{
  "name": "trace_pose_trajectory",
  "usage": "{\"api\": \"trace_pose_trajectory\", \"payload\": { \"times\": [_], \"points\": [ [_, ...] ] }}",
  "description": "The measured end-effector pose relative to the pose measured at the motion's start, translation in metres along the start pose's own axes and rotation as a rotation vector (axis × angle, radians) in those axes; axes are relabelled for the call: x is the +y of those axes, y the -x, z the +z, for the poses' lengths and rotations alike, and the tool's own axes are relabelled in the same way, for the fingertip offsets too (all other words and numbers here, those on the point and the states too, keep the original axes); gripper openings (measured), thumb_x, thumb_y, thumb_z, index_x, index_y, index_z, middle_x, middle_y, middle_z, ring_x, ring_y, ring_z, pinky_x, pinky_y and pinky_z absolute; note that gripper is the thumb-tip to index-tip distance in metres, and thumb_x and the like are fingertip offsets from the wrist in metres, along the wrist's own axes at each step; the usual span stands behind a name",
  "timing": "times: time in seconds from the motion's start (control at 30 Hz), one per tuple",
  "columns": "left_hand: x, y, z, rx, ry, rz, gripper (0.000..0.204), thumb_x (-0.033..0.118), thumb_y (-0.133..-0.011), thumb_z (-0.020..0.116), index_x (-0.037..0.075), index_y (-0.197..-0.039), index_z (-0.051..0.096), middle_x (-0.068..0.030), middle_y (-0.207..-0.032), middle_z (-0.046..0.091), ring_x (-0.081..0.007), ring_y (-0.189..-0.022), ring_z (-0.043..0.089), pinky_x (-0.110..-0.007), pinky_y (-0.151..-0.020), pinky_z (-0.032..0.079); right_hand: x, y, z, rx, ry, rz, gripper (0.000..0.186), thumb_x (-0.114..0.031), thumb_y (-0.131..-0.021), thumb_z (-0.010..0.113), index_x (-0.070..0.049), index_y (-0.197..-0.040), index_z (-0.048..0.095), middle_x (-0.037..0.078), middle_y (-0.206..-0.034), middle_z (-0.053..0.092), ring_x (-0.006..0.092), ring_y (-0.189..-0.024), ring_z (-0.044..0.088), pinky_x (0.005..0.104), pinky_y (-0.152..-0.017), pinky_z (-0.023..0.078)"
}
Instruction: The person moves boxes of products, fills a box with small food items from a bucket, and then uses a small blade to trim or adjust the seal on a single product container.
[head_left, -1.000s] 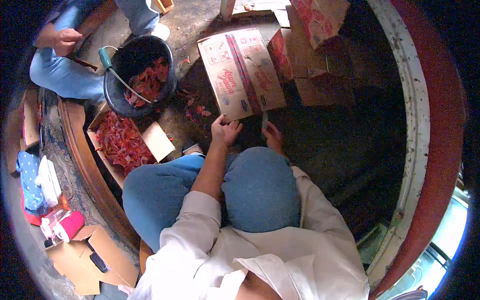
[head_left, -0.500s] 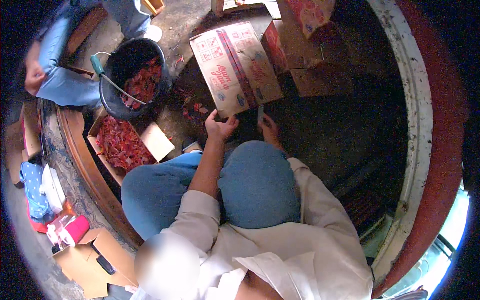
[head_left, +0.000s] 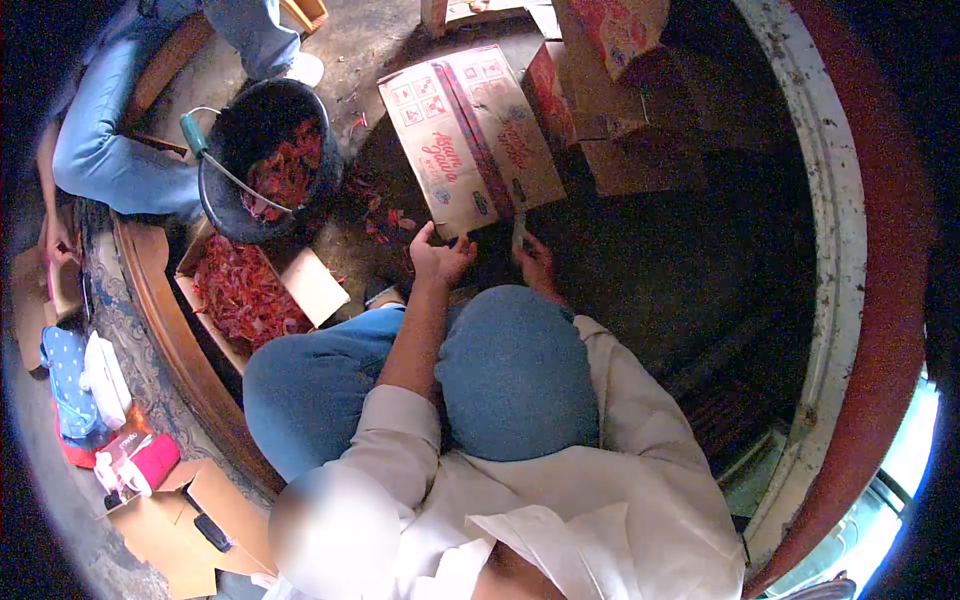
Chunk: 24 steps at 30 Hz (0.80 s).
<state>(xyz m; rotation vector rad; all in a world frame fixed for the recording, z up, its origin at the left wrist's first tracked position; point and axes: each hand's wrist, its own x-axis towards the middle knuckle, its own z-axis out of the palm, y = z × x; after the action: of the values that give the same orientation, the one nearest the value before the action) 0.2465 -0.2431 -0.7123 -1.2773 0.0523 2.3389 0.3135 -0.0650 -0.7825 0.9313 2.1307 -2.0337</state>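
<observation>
A taped cardboard box [head_left: 455,165] lies ahead of my knees, its top pale with red print and a dark strip of tape down the middle. My left hand [head_left: 441,260] grips the box's near left corner, thumb up along the edge and fingers at the near side. Close to the near end of the tape, my right hand [head_left: 537,264] is closed round a thin, pale, blade-like knife [head_left: 519,230]. Its tip is at the box's near edge; whether it cuts into the tape I cannot tell. Deep shadow hides the handle.
Left of the box stands a black bucket [head_left: 212,185] with red peelings, beside an open carton [head_left: 318,285] of red peelings. A seated person's leg [head_left: 120,165] is at the far left. More cartons [head_left: 610,110] stand behind right. A white-edged frame [head_left: 840,250] curves along the right.
The knife in my right hand has shifted slightly and now shows less upright length. My left hand stays at the box corner. The other person's hand has moved down toward the left edge.
</observation>
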Motion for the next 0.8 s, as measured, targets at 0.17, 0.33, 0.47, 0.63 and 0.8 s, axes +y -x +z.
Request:
{"api": "trace_pose_trajectory", "payload": {
  "times": [0.17,0.33,0.47,0.63,0.8],
  "points": [
    [-0.016,-0.006,0.012,-0.021,0.025,-0.052,0.048,0.034,-0.073,0.052,0.007,-0.108,0.034,-0.0148,-0.103,0.039,-0.0279,-0.082,0.044,-0.045,-0.078,0.033,0.031,-0.012,-0.020,0.053,-0.153,-0.146,0.036,-0.002,-0.074,0.057,-0.003,-0.110,0.051,0.005,-0.084,0.058,0.0118,-0.071,0.052,0.0245,-0.064,0.043],
    [-0.007,-0.002,0.007,0.087,0.038,-0.028,0.057,0.034,-0.073,0.052,0.003,-0.112,0.024,-0.0146,-0.106,0.038,-0.0278,-0.081,0.045,-0.045,-0.077,0.032,0.024,-0.003,-0.009,0.030,-0.040,-0.042,0.038,-0.004,-0.074,0.059,-0.004,-0.111,0.051,0.005,-0.084,0.058,0.0115,-0.070,0.052,0.0247,-0.064,0.043],
    [-0.008,0.000,0.006,0.021,-0.029,-0.001,0.067,0.034,-0.072,0.054,0.001,-0.117,0.016,-0.0153,-0.108,0.037,-0.0282,-0.081,0.046,-0.044,-0.077,0.033,0.017,0.002,-0.011,0.005,-0.046,-0.039,0.039,-0.006,-0.073,0.061,-0.006,-0.111,0.051,0.005,-0.083,0.058,0.0113,-0.069,0.052,0.0251,-0.064,0.043],
    [-0.006,0.003,0.009,0.093,0.000,-0.004,0.082,0.035,-0.071,0.055,-0.001,-0.124,0.004,-0.0172,-0.109,0.036,-0.0290,-0.081,0.045,-0.044,-0.076,0.034,0.033,-0.001,-0.009,-0.006,0.052,-0.057,0.034,-0.007,-0.073,0.061,-0.008,-0.106,0.056,0.002,-0.077,0.058,0.0092,-0.065,0.051,0.0243,-0.060,0.042],
    [-0.001,-0.003,0.006,0.112,0.023,-0.012,0.088,0.036,-0.070,0.056,0.000,-0.126,-0.002,-0.0184,-0.109,0.035,-0.0294,-0.079,0.044,-0.043,-0.074,0.034,0.060,-0.010,-0.007,-0.100,0.257,-0.124,0.029,-0.006,-0.072,0.062,-0.008,-0.100,0.060,0.000,-0.074,0.057,0.0078,-0.061,0.050,0.0246,-0.057,0.042]
  ]
}}
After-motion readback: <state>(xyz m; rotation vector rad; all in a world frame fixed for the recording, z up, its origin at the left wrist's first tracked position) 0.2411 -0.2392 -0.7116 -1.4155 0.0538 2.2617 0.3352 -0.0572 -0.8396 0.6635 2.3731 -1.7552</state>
